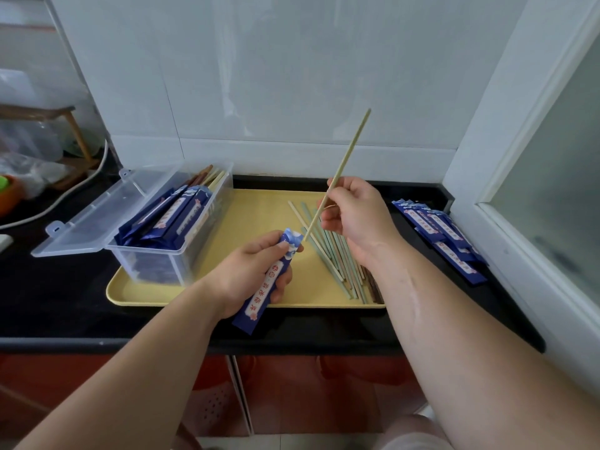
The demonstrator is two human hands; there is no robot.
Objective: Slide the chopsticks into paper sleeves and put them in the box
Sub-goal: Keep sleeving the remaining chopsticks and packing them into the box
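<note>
My left hand point(250, 274) grips a blue paper sleeve point(268, 285) with its open mouth pointing up and right. My right hand point(352, 212) pinches a pale green chopstick point(349, 151), tilted steeply, its lower tip just at the sleeve's mouth. Several loose chopsticks point(337, 259) in pale and brown colours lie on the yellow tray point(246, 209) under my right wrist. The clear plastic box point(181, 254) stands on the tray's left side with its lid point(94, 212) hinged open, and it holds several sleeved chopsticks.
A stack of empty blue sleeves point(444, 235) lies on the black counter point(58, 287) to the right of the tray, near a white window frame point(480, 131). A white cable point(74, 186) and clutter sit at the far left. White tiled wall stands behind.
</note>
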